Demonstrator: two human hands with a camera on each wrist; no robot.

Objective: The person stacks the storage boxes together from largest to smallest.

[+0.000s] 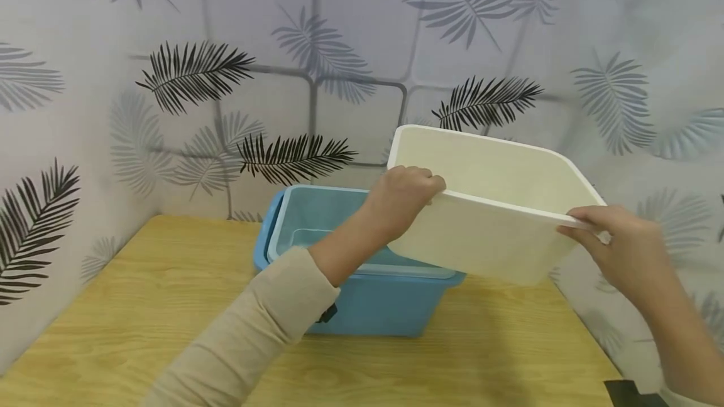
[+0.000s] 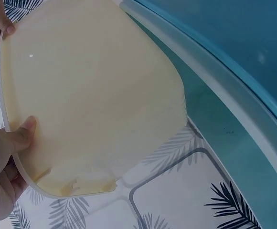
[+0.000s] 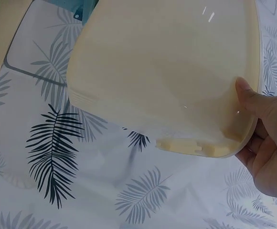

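Both hands hold a cream plastic storage bin [image 1: 486, 234] by its white rim, raised and tilted above the table. My left hand [image 1: 403, 198] grips the rim near the bin's left side, and my right hand [image 1: 625, 250] pinches the right corner of the rim between thumb and fingers. In the right wrist view, the thumb lies on the outer wall of the cream bin [image 3: 162, 67]. Behind and to the left, a pale blue bin [image 1: 325, 206] sits nested in a larger blue bin [image 1: 373, 308]. The cream bin overlaps their right end in the head view.
The blue bins stand on a wood-grain table [image 1: 141, 306]. A leaf-patterned backdrop [image 1: 362, 118] rises behind the table and at both sides. The left forearm's beige sleeve [image 1: 249, 338] crosses in front of the bins.
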